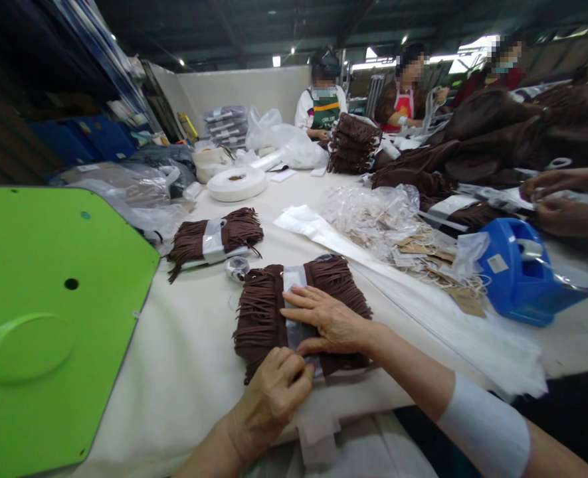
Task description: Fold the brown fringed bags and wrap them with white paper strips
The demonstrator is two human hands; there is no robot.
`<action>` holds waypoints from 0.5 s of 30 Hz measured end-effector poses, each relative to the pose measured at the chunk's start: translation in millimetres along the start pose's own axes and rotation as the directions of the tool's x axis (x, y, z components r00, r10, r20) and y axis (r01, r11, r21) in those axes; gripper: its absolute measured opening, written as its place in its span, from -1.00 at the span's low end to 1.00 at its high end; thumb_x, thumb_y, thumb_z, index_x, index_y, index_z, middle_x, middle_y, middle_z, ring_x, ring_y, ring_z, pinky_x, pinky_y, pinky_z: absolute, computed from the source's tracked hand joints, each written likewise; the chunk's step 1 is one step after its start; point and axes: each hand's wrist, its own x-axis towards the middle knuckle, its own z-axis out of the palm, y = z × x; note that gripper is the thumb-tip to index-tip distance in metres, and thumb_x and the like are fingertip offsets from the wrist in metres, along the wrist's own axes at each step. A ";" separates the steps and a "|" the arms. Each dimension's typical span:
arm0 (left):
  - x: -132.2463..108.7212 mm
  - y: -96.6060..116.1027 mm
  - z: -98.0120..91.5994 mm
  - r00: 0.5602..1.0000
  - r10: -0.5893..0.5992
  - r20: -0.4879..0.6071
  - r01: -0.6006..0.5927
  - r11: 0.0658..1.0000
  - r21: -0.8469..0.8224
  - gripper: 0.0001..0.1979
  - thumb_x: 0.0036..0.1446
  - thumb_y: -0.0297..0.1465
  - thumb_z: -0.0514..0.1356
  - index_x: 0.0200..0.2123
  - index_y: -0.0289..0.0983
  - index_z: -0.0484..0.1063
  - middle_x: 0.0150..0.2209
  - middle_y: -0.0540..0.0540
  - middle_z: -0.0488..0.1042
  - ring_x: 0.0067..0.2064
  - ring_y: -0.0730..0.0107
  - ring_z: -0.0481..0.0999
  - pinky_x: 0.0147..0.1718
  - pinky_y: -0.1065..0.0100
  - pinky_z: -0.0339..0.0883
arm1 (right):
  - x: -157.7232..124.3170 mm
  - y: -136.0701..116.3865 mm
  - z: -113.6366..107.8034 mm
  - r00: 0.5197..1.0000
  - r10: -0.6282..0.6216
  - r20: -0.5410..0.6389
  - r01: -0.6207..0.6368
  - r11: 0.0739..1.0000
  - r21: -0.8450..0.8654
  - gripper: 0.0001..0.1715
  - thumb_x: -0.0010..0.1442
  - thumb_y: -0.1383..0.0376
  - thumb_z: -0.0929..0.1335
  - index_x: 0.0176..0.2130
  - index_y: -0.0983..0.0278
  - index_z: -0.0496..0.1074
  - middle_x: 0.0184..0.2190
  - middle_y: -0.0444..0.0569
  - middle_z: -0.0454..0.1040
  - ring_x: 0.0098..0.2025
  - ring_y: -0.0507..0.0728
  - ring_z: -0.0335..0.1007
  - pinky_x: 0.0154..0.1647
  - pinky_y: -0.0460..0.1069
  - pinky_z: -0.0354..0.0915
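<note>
Pinched together, the thumb and fingers of the left hand (pixel 276 392) close at the near end of a clear band (pixel 295 332); whether film is caught between them I cannot tell. Spread wide and flat, the right hand (pixel 331 322) presses on the same band, its forearm wrapped in a pale sleeve (pixel 486 421). Beneath both hands lies a dark brown fringed bundle (pixel 258 312), flat on the table near its front edge, the band running across its middle and thin strands hanging out on either side.

Beyond it, to the left, a second banded bundle (pixel 189 240) rests on the pale-covered table (pixel 174 345). Farther back sits a white roll (pixel 237 186). To the right are a long white sheet (pixel 398 292), stringed tags (pixel 426 255) and a blue tape dispenser (pixel 515 272). A bright green panel (pixel 49 252) fills the left side. Across the table, a person in a green apron (pixel 325 113) is near a stack of brown fringed pieces (pixel 354 143), under a dark roof with small lights.
</note>
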 end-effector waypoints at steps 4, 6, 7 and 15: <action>0.6 -2.0 0.4 0.999 0.033 0.037 -0.032 0.999 -0.005 -0.82 0.22 -0.55 -0.02 -0.23 -0.42 0.37 -0.38 -0.13 0.35 -0.34 0.39 0.28 -0.39 0.35 0.30 | -1.2 -0.1 0.6 1.000 0.002 -0.002 -0.002 1.000 -0.005 -0.20 0.03 0.05 0.42 0.18 0.24 0.19 0.27 0.05 0.03 0.31 0.24 -0.16 0.29 0.16 -0.13; 0.8 -1.8 1.2 0.998 0.048 0.046 -0.048 0.999 0.004 -0.82 0.22 -0.55 -0.03 -0.23 -0.43 0.36 -0.37 -0.14 0.34 -0.33 0.37 0.29 -0.39 0.34 0.30 | -1.5 -0.3 1.0 1.000 0.003 -0.002 -0.003 1.000 -0.006 -0.20 0.02 0.06 0.42 0.18 0.25 0.19 0.27 0.05 0.03 0.31 0.24 -0.16 0.29 0.16 -0.13; 0.7 -1.5 1.7 0.997 0.053 0.050 -0.053 0.999 0.010 -0.82 0.21 -0.55 -0.02 -0.24 -0.44 0.36 -0.37 -0.14 0.34 -0.33 0.36 0.28 -0.39 0.33 0.31 | -1.2 -0.3 1.1 1.000 0.003 -0.001 -0.003 1.000 -0.007 -0.19 0.02 0.07 0.42 0.18 0.26 0.19 0.27 0.06 0.02 0.31 0.25 -0.16 0.29 0.16 -0.13; 1.5 1.1 3.6 0.997 0.043 0.060 -0.047 0.997 0.066 -0.82 0.22 -0.55 -0.04 -0.29 -0.41 0.35 -0.39 -0.11 0.32 -0.33 0.36 0.26 -0.38 0.33 0.30 | -9.5 -10.6 -5.0 0.988 -0.014 -0.155 0.005 0.998 -0.058 -0.35 0.12 0.21 0.35 0.16 0.29 0.19 0.25 0.10 0.07 0.30 0.24 -0.13 0.27 0.22 -0.13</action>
